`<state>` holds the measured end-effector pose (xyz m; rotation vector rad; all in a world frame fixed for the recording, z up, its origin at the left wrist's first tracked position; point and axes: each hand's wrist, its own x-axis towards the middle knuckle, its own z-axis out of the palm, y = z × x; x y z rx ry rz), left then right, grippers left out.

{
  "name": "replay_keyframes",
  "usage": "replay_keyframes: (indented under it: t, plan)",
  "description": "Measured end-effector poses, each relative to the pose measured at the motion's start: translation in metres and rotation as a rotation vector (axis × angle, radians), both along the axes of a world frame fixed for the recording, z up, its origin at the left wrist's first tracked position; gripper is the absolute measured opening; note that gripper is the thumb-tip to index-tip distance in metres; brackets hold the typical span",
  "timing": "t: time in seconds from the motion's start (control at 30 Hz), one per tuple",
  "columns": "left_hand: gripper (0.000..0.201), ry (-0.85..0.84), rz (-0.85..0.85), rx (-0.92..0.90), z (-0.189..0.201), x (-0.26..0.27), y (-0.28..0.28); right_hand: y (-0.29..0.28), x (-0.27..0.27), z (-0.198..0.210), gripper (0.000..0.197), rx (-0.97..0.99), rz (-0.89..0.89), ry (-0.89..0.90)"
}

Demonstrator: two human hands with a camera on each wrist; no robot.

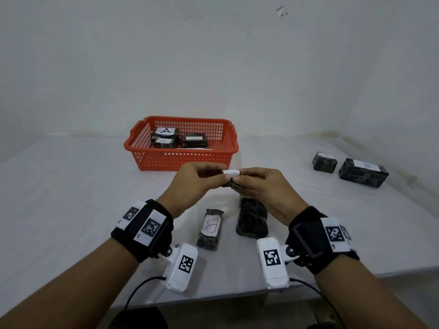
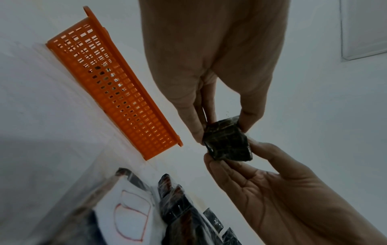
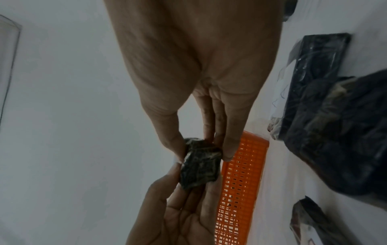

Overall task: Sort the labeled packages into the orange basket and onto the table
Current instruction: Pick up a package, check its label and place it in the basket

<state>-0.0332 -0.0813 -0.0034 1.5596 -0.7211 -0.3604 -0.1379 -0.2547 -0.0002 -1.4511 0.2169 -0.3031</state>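
While we hold a small dark package up between us and the orange basket, our left hand and right hand both pinch it by the fingertips, above the bench. Two packages marked A lie in the basket. A package marked B lies on the bench beneath our wrists.

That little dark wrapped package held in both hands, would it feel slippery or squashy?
Probably a bit slick: the small dark film-wrapped package looks glossy. Likely light, since fingertips alone hold it. Its crisp corners suggest firmness.
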Motion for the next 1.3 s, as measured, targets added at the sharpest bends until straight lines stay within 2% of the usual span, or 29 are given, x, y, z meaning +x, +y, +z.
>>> replay_keyframes:
  t: [0.13,0.3,0.47,0.63,0.8,0.93,1.03,1.13,1.2,1.3]
  plan:
    - [0.029,0.014,-0.016,0.021,-0.0014,-0.0004,-0.0002,-0.0012,0.0020,0.0000,0.024,-0.088,-0.039,-0.004]
    - [0.023,-0.017,0.047,0.013,-0.0016,0.0002,-0.0007,-0.0012,0.0031,0.0009,0.029,-0.073,0.021,0.014]
    - [0.033,0.011,-0.029,0.019,-0.0045,0.0014,0.0015,-0.0037,0.0019,-0.0018,0.029,-0.101,-0.011,-0.003]
    - [0.034,-0.018,0.018,0.010,-0.0066,-0.0007,-0.0001,-0.0051,0.0028,-0.0068,0.035,-0.111,0.012,0.019]
    - [0.038,0.000,-0.069,0.024,-0.0045,-0.0010,0.0038,-0.0067,0.0009,-0.0059,0.038,-0.170,-0.017,0.000]
    - [0.041,-0.080,-0.015,0.034,-0.0013,-0.0004,0.0027,-0.0038,0.0006,-0.0036,0.041,-0.048,0.033,0.019]
    - [0.051,-0.110,-0.028,0.036,-0.0016,-0.0016,0.0017,-0.0012,0.0007,-0.0015,0.028,0.014,0.044,0.069]
    - [0.062,-0.032,-0.089,0.033,-0.0001,-0.0043,0.0015,-0.0004,0.0003,-0.0024,0.016,0.002,0.012,0.033]
    - [0.050,-0.043,-0.053,0.025,0.0006,-0.0043,0.0017,-0.0008,-0.0005,-0.0033,0.022,-0.027,-0.003,0.011]
    - [0.033,-0.181,0.031,-0.009,-0.0015,-0.0032,0.0022,-0.0014,-0.0021,-0.0019,0.034,-0.011,0.001,0.005]
